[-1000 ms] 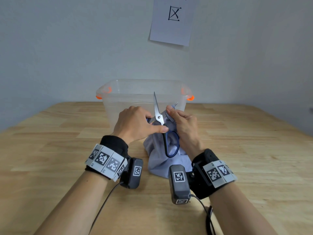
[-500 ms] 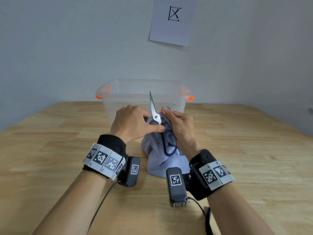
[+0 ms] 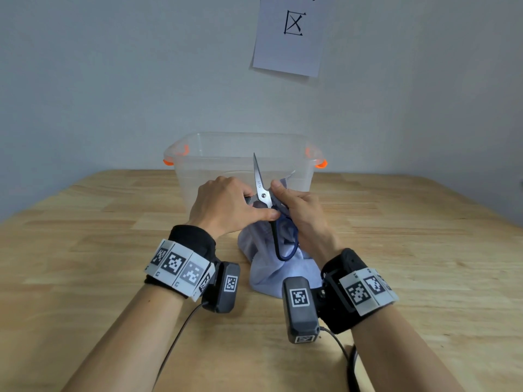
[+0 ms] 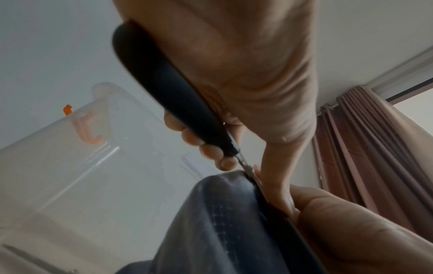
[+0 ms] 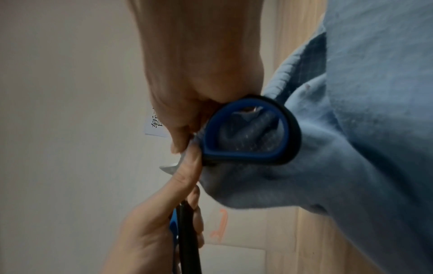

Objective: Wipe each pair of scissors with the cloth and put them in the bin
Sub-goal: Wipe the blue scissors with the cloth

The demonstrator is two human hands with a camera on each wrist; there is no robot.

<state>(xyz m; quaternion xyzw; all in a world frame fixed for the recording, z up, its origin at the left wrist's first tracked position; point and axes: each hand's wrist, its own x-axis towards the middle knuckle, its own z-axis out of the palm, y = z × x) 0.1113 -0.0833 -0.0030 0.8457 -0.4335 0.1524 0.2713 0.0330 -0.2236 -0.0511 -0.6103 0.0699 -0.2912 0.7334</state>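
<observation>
While held upright above the surface [image 3: 85,250], scissors [image 3: 261,190] with blue-black handles, one blade pointing up in front of the clear bin [image 3: 198,171]; second blade not made out, apparently wrapped. Left hand [image 3: 223,206]: grip curled round one handle, thumb pressed near the pivot. Right hand [image 3: 300,213]: grip pinching the pale blue cloth [image 3: 271,273] against the metal close to the pivot; lower cloth trailing down onto the surface. Step judged in hand: wiping of this pair, not yet binned. Next move, as a judgement: cloth drawn along the blade toward the tip, fingers kept off the edge, then scissors carried over the rim of the bin just behind and released. Hidden or unclear: wiped blade beneath cloth and fingers; bin contents hazy through the wall, with a faint long grey shape low in the left wrist view, possibly another pair, not certain; further unwiped scissors not in sight.
</observation>
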